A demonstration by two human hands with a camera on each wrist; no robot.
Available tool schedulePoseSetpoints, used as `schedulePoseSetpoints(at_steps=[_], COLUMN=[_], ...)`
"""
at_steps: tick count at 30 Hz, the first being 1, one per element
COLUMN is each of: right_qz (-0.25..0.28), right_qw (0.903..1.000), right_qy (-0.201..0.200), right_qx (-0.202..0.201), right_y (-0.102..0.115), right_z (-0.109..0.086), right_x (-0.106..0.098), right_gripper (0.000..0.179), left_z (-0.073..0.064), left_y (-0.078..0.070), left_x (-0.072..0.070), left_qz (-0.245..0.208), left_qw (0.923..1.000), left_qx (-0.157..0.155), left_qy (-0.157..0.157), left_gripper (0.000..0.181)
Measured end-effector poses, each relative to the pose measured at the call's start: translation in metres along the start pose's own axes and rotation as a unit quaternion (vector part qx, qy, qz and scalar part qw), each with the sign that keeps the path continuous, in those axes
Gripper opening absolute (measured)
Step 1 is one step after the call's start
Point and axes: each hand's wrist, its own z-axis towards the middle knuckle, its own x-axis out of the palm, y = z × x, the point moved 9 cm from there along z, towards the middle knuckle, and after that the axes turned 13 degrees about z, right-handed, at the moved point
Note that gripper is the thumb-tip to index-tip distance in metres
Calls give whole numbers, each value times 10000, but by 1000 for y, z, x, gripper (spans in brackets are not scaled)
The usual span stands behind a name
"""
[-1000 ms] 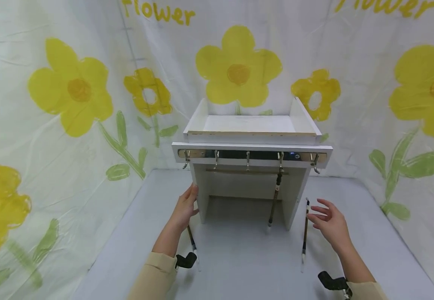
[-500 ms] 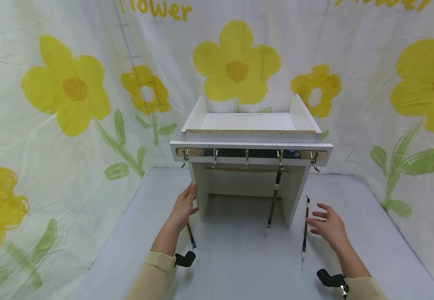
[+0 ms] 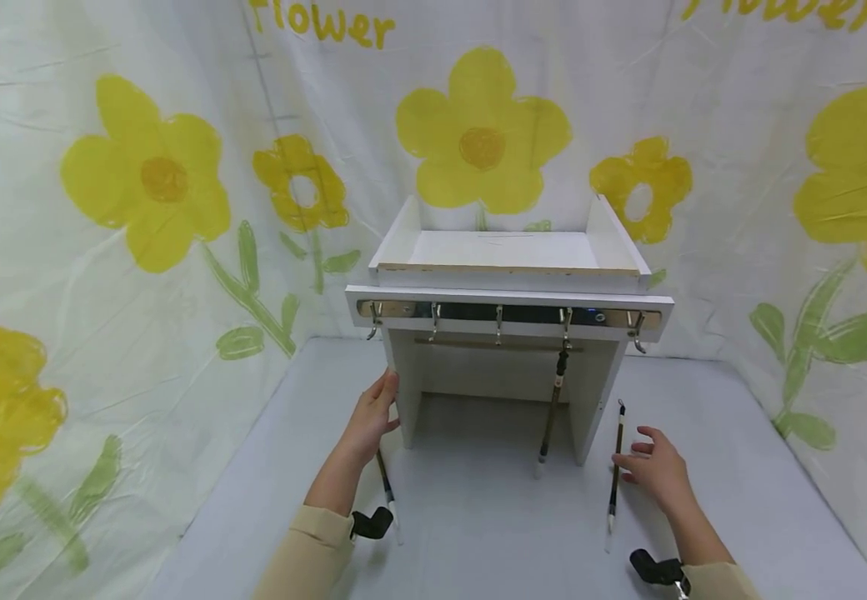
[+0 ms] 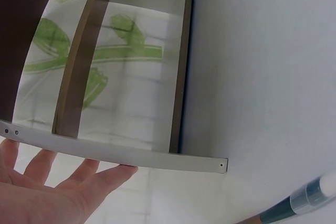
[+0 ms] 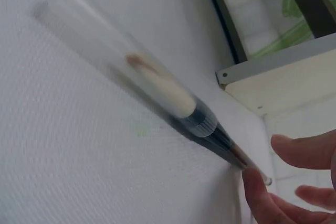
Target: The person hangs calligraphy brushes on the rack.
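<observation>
From my head view, the left hand touches the rack at centre; the right hand, lower right, reaches a brush. In left wrist, nearly straight, ungripping fingers press the rack's side, lower left; a second brush sits lower right. In right wrist, thumb and fingers stand apart, lower right, at the first brush (touching, I can't tell).

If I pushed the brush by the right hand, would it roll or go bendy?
The brush may roll because its handle looks round and it lies on the table. Its handle is straight and thin, so it'll probably stay stiff. The clear cap over its bristles looks smooth, so might feel slippery.
</observation>
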Motion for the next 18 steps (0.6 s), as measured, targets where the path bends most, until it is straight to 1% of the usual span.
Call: schedulePoseSetpoints(at_steps=[2, 6, 9, 13, 18], right_qz=[-78, -446, -741, -949, -1114], right_qw=[10000, 9990, 9972, 9955, 9937], right_qy=[24, 86, 70, 38, 27], right_qx=[10, 36, 53, 33, -95], right_y=[0, 1, 1, 1, 3], right_z=[2, 5, 7, 8, 8], right_x=[3, 10, 10, 11, 12], right_gripper=[84, 90, 97, 102, 99], left_z=[0, 0, -1, 0, 2], left_y=[1, 3, 2, 1, 4], left_x=[-2, -5, -3, -1, -1], left_qz=[28, 34, -4, -32, -17], left_qw=[10000, 9999, 9999, 10000, 10000], left_qx=[-2, -60, -53, -7, 2], left_qy=[-31, -124, -87, -35, -73], left_gripper=[78, 79, 81, 82, 82])
